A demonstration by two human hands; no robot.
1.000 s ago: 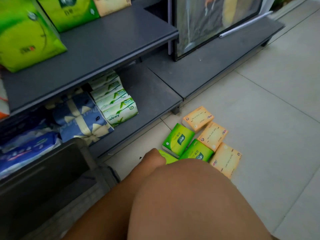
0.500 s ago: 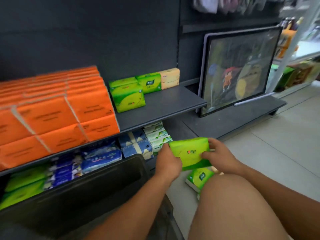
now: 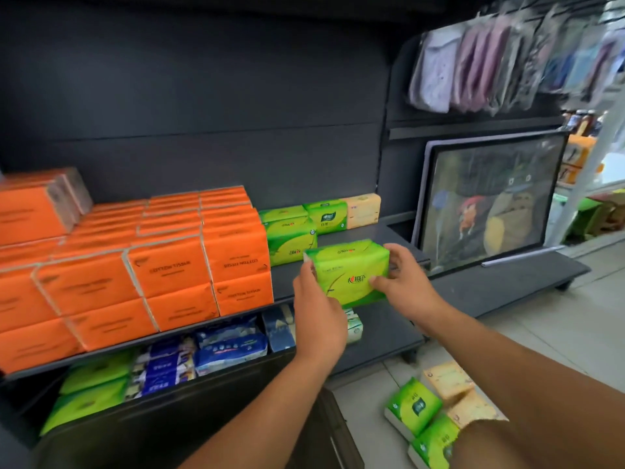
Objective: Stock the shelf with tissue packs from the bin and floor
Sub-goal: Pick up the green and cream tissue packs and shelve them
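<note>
I hold a green tissue pack (image 3: 350, 270) between both hands, just above the front edge of the dark middle shelf (image 3: 372, 235). My left hand (image 3: 318, 314) grips its left end and my right hand (image 3: 404, 282) grips its right end and lower corner. Behind it on the shelf stand green packs (image 3: 289, 236), another green pack (image 3: 327, 216) and a beige pack (image 3: 363, 209). On the floor at lower right lie green packs (image 3: 414, 406) and beige packs (image 3: 446, 379). The dark bin (image 3: 169, 424) sits at lower left.
Stacks of orange tissue packs (image 3: 142, 265) fill the shelf's left side. Blue and green packs (image 3: 230, 343) line the bottom shelf. A framed picture (image 3: 490, 194) leans on the low platform to the right. Bagged goods (image 3: 490, 59) hang above it. My knee shows at lower right.
I picked a green pack off the floor, took it in both hands and raised it to the middle shelf. My view has lifted from the floor to the shelves.
</note>
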